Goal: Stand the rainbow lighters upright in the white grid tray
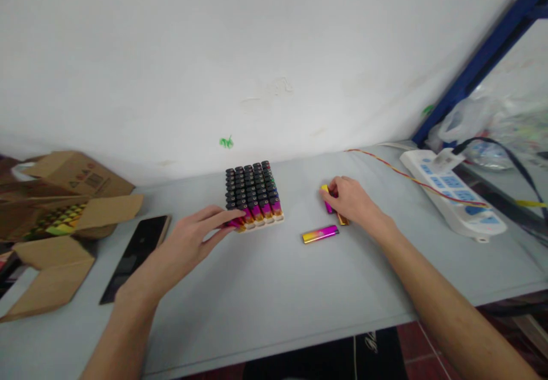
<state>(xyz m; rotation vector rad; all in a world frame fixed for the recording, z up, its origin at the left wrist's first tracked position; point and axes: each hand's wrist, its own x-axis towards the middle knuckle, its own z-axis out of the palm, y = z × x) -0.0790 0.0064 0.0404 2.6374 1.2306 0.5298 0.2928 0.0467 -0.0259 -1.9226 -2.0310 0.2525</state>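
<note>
A pale tray (279,218) stands near the wall, packed with upright lighters (257,211) that have black tops and purple-to-gold bodies. My left hand (201,230) reaches to the tray's front left corner, its fingers closed on a purple-gold lighter (236,222) there. To the right, my right hand (346,198) is pinched on a yellow-purple lighter (327,206) at the table surface. Another gold lighter (343,219) lies partly under that hand. In front of them a loose yellow-purple lighter (320,234) lies flat on the table.
An open cardboard box (85,183) with lighters inside stands at the left. Beside it lies a dark phone (136,254). A white power strip (454,194) with a plug sits at the right, a red-yellow wire (394,168) running across it. A blue frame (475,66) rises behind.
</note>
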